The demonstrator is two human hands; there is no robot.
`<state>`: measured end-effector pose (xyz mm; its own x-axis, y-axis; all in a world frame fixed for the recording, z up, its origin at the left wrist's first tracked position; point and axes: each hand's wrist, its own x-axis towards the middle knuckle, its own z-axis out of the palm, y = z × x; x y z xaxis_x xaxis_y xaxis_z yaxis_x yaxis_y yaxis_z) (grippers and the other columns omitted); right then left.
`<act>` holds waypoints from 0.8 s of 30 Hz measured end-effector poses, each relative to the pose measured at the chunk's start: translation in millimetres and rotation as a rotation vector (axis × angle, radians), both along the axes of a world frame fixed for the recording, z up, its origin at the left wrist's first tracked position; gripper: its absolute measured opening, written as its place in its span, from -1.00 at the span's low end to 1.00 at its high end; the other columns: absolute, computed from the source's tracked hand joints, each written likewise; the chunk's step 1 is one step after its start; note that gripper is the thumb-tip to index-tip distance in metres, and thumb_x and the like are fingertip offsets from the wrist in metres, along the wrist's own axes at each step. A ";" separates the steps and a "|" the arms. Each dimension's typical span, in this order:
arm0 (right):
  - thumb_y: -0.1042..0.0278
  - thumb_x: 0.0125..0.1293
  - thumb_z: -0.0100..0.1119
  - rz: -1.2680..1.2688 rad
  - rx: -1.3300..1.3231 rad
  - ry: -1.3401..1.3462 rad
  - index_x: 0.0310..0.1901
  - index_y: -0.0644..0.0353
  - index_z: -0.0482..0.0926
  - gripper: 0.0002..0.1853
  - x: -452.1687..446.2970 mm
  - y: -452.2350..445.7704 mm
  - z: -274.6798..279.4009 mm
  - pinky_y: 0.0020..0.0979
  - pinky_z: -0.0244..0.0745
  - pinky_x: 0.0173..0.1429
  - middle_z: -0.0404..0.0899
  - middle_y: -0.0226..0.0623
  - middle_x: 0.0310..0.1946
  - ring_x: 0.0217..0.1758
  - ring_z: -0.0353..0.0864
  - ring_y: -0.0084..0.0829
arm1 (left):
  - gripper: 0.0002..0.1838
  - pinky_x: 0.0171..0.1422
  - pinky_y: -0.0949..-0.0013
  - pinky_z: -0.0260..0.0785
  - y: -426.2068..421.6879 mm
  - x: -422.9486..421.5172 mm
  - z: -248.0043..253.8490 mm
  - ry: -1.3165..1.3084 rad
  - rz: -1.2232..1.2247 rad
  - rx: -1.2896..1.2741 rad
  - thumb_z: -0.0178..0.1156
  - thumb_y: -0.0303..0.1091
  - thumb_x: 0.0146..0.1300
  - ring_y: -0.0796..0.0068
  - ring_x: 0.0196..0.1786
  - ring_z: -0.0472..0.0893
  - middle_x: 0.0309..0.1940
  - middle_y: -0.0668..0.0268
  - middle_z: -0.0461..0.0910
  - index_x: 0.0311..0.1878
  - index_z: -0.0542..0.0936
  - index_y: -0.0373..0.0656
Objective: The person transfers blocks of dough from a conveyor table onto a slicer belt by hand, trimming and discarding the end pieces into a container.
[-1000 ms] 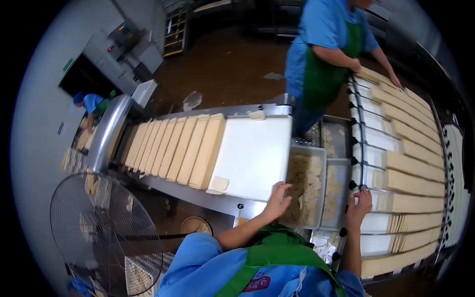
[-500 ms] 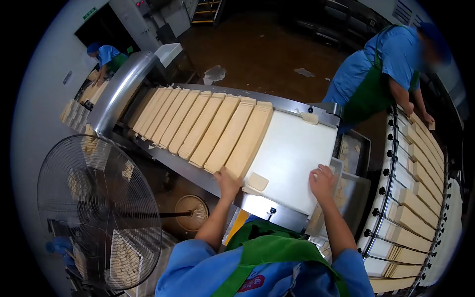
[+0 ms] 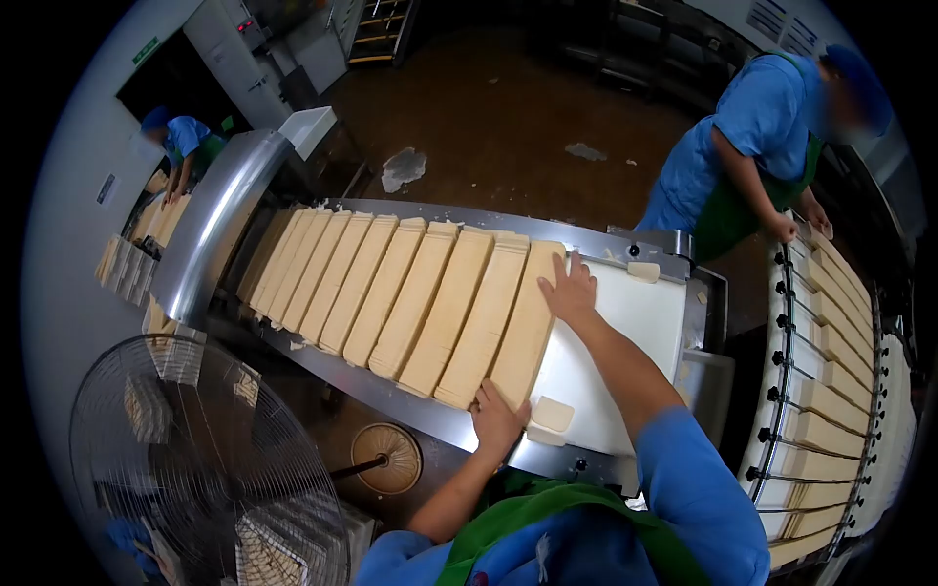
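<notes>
Long rows of thin, pale dough sheets lie side by side on the conveyor (image 3: 625, 342). My left hand (image 3: 496, 420) is at the near end of the rightmost dough row (image 3: 529, 327), its fingers curled against that end. At the far end of the same row, my right hand (image 3: 573, 291) has its fingers spread, with the fingertips touching the row's right edge. A small stack of dough pieces (image 3: 553, 416) sits just right of my left hand. Another loose dough piece (image 3: 643, 272) rests near the conveyor's far right corner.
A curved steel machine cover (image 3: 220, 220) stands at the conveyor's left end. A large wire-caged fan (image 3: 205, 479) is at lower left. On the right, a co-worker (image 3: 752, 146) handles dough at a second belt (image 3: 772, 391) with rods across it. Another person (image 3: 183, 146) works at upper left.
My right hand has moved from the bare white belt to the far end of the rightmost row. My left hand stays at its near end. The view has shifted.
</notes>
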<state>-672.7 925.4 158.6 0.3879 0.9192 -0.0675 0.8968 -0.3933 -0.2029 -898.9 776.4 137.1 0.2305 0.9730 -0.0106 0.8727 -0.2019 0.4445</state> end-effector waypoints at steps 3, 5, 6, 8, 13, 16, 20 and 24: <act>-0.31 0.34 -0.22 -0.004 -0.101 0.037 0.48 -0.17 0.03 -0.26 -11.5 30.6 17.4 -0.06 0.07 0.40 -0.21 -0.03 0.51 0.48 0.02 -0.06 | 0.02 -0.03 0.09 0.49 1.9 3.2 3.6 -0.002 0.012 -0.192 0.34 0.04 0.00 -0.10 -0.08 0.54 0.03 -0.15 0.31 0.28 0.06 -0.53; -0.32 0.33 -0.20 -0.029 -0.194 0.080 0.48 -0.15 0.03 -0.24 -16.6 41.9 23.3 -0.05 0.09 0.39 -0.21 -0.03 0.52 0.47 0.05 -0.05 | 0.05 -0.05 0.09 0.50 2.8 3.7 2.8 0.050 -0.012 -0.228 0.30 0.10 0.04 -0.09 -0.10 0.55 0.04 -0.16 0.29 0.30 0.03 -0.56; -0.31 0.30 -0.12 -0.044 -0.197 0.086 0.44 -0.08 0.09 -0.23 -18.5 42.7 23.5 -0.10 0.20 0.35 -0.17 0.01 0.49 0.42 0.14 -0.01 | 0.06 -0.05 0.10 0.50 1.0 2.6 -2.0 0.049 -0.039 -0.192 0.27 0.12 0.05 -0.08 -0.10 0.55 0.05 -0.17 0.28 0.30 0.01 -0.58; -0.30 0.25 -0.05 -0.078 -0.212 0.111 0.42 -0.08 0.11 -0.22 -15.2 41.8 24.5 -0.08 0.27 0.32 -0.12 0.03 0.47 0.39 0.18 0.04 | 0.09 -0.11 0.07 0.51 1.3 3.2 -7.9 0.057 -0.058 -0.195 0.27 0.14 0.05 -0.12 -0.14 0.56 0.05 -0.21 0.27 0.30 -0.02 -0.59; -0.14 0.05 0.21 -0.373 -0.250 0.224 0.34 0.04 0.15 -0.15 18.3 1.4 49.8 -0.13 0.40 0.23 -0.02 0.01 0.39 0.28 0.29 0.06 | 0.06 -0.14 0.05 0.52 6.9 10.1 11.5 0.003 -0.121 -0.380 0.31 0.05 0.03 -0.19 -0.15 0.56 0.06 -0.21 0.24 0.30 -0.06 -0.54; -0.09 -0.01 0.25 -0.549 -0.195 0.240 0.32 0.18 0.15 -0.10 66.0 -50.8 47.1 -0.12 0.41 0.23 0.04 0.04 0.33 0.25 0.31 0.06 | -0.05 -0.05 -0.01 0.48 4.0 25.7 13.8 -0.136 -0.225 -0.371 0.39 -0.12 -0.02 -0.23 -0.08 0.50 0.07 -0.20 0.23 0.26 0.03 -0.41; -0.10 -0.02 0.29 -0.734 -0.028 0.222 0.28 0.36 0.14 -0.06 111.5 -119.3 29.7 -0.07 0.33 0.30 -0.13 0.26 0.39 0.36 0.22 0.09 | -0.14 0.01 -0.06 0.42 -10.1 66.8 16.4 -0.226 -0.349 -0.280 0.41 -0.24 -0.05 -0.24 -0.06 0.47 0.08 -0.18 0.24 0.21 0.12 -0.37; -0.04 -0.06 0.34 -0.994 0.229 0.397 0.31 0.32 0.04 0.00 150.6 -196.4 42.5 -0.04 0.29 0.31 -0.29 0.32 0.43 0.38 0.18 0.20 | -0.20 0.24 -0.01 0.27 -28.9 111.8 43.2 -0.331 -0.378 -0.230 0.39 -0.44 -0.10 -0.24 0.13 0.34 0.14 -0.18 0.21 0.21 0.18 -0.32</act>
<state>-522.0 729.0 201.0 0.9518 0.2144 -0.2195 0.0541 -0.8213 -0.5680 -787.1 747.6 180.3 0.5907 0.8028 -0.0808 0.5643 -0.3394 0.7526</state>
